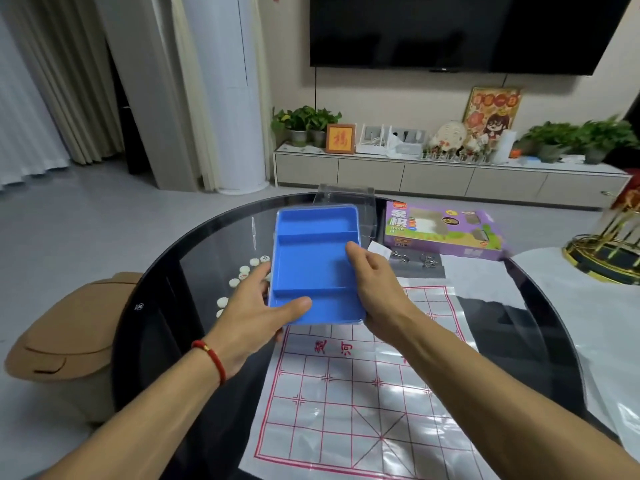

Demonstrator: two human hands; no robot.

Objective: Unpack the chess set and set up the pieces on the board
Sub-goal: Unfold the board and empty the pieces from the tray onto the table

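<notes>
A round black glass table [540, 327] filled the lower half of the view, with a tan stool [69, 337] standing at its left edge. On the table lay a thin white plastic board sheet [360, 403] printed with a red grid and red characters, its near part spread flat between the person's forearms. Beyond it, at the far right of the table top, a purple box [446, 230] lay flat, and just to its left a clear plastic lid [349, 199] rested near the far rim.

A blue tray [311, 268] with three compartments, all of them bare, was held over the far end of the board sheet, tilted so that its open side faced the camera. The left hand [249, 313] gripped its near left corner: the thumb lay across the front of the lowest compartment and the other fingers went behind the tray, out of sight. The right hand [374, 282] clasped the right edge, its thumb pressed onto the middle compartment and the remaining fingers wrapped behind the rim, so their spread could not be told.

A red cord bracelet [213, 358] circled the left wrist. To the left of the tray, several round white pieces [242, 275] lay loose on the dark glass, well apart from the board sheet's grid.
</notes>
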